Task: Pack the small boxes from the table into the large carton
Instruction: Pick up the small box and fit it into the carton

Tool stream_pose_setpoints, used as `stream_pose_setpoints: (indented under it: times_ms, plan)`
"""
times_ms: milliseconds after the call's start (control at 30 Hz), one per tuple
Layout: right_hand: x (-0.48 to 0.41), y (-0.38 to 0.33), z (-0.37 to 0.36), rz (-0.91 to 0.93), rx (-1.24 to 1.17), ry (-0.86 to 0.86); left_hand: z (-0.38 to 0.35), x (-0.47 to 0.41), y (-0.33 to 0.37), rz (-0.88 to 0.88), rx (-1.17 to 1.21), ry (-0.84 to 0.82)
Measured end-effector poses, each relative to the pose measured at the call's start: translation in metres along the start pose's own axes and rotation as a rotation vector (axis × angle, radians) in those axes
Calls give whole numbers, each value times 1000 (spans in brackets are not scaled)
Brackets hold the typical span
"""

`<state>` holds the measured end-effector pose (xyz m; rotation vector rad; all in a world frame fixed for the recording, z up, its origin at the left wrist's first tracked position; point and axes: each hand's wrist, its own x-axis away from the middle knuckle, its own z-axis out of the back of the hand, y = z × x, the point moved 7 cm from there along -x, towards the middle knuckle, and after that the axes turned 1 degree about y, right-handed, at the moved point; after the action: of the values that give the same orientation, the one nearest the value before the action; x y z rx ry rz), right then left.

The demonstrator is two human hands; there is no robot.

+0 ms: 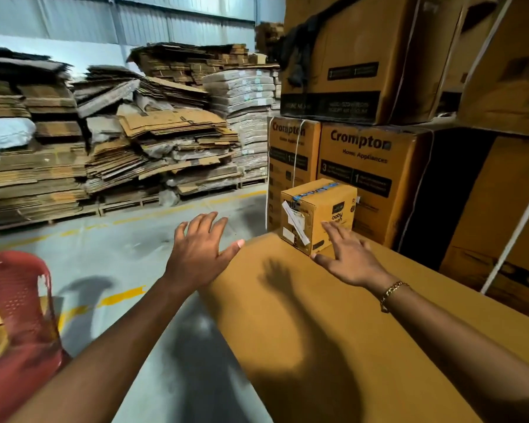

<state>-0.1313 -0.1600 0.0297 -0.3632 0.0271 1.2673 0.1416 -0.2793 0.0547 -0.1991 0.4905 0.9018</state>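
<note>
One small brown box (310, 213) with blue tape on top and a white label on its left face stands at the far end of a flat cardboard surface (333, 315). My right hand (347, 256) stretches toward it with straight fingers, its fingertips at the box's front right face. My left hand (200, 248) hovers to the left of the box with spread fingers, over the surface's left edge, and holds nothing. No large open carton is in view.
Large printed cartons (376, 175) are stacked behind and to the right of the small box. A red plastic chair (19, 303) stands at the lower left. Piles of flattened cardboard (129, 141) on pallets line the far side of the concrete floor (119, 248).
</note>
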Motion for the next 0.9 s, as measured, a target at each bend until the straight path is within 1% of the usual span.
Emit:
stream_pose_setpoints:
  times_ms: [133, 233, 333, 400, 667, 767, 900]
  plan:
    - [-60, 1, -25, -113, -51, -22, -50, -72, -36, -70, 38, -39]
    - [-97, 12, -37, -189, -72, -12, -85, -131, -49, -82, 103, -97]
    - [-130, 30, -47, -256, -128, -4, -119, -178, -41, -116, 183, -146]
    - [-153, 45, -50, -302, -183, 30, -142, -208, -30, -158, 220, -167]
    - [-225, 113, -71, -445, -331, 78, -231, -301, 5, -229, 315, -273]
    - [-246, 131, -84, -532, -435, 99, -262, -334, 11, -216, 360, -324]
    - [-274, 154, -109, -649, -550, 112, -315, -384, 23, -165, 480, -398]
